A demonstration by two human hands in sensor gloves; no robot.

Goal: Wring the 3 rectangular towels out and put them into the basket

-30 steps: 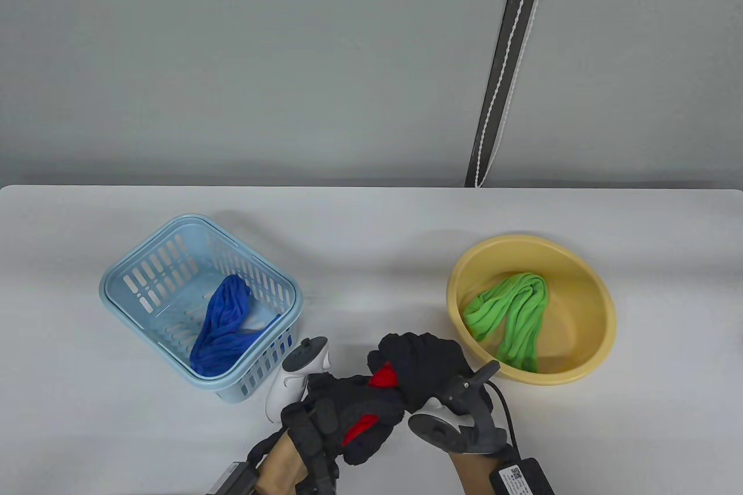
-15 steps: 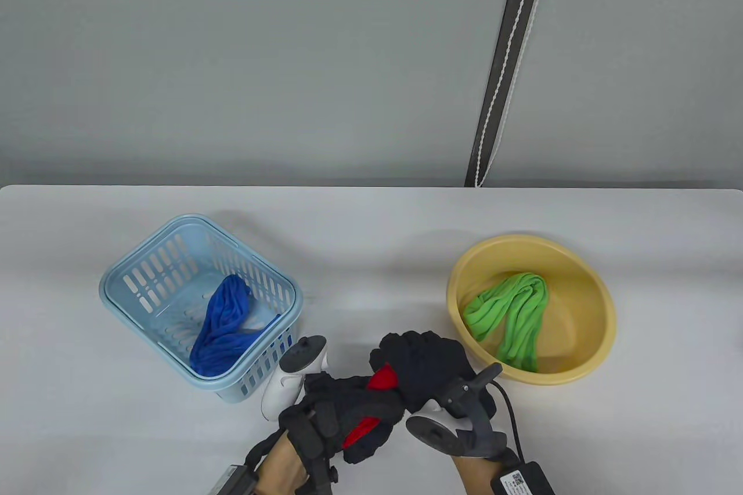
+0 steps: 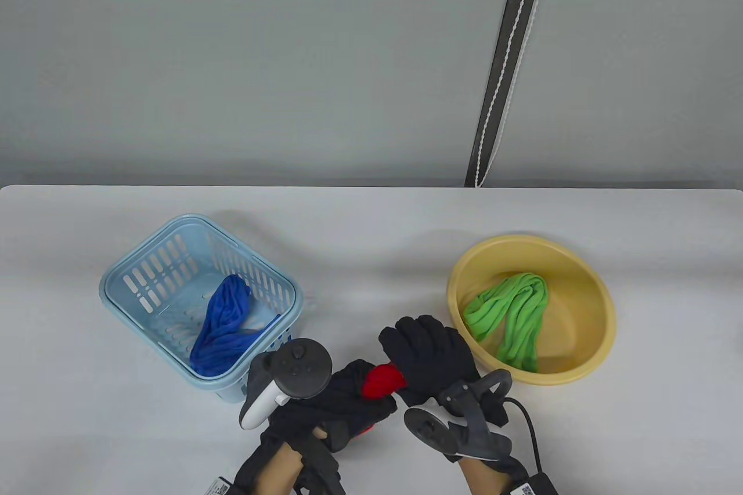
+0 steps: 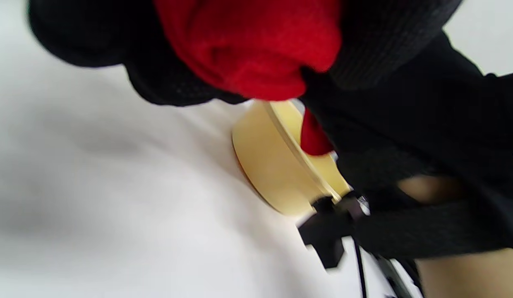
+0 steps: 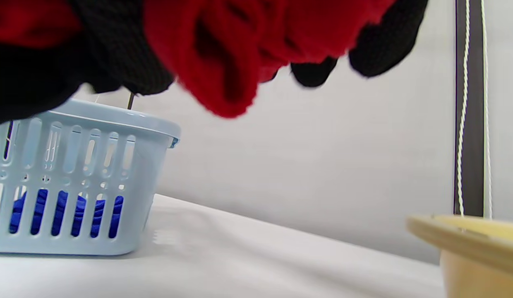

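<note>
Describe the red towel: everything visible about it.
The red towel is a soft, fuzzy-looking cloth in bright red, bunched into a thick roll rather than spread flat. It is held above the table between the basket and the yellow basin, gripped at one end by the left hand and at the other by the right hand. Only a short stretch shows between the black gloves in the table view. The wrist views show folds and a loose edge hanging below the fingers. Whether it is wet cannot be told.

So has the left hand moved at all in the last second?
Yes. The left hand has rolled over, and its tracker has swung left, toward the blue basket, now overlapping its near corner.
</note>
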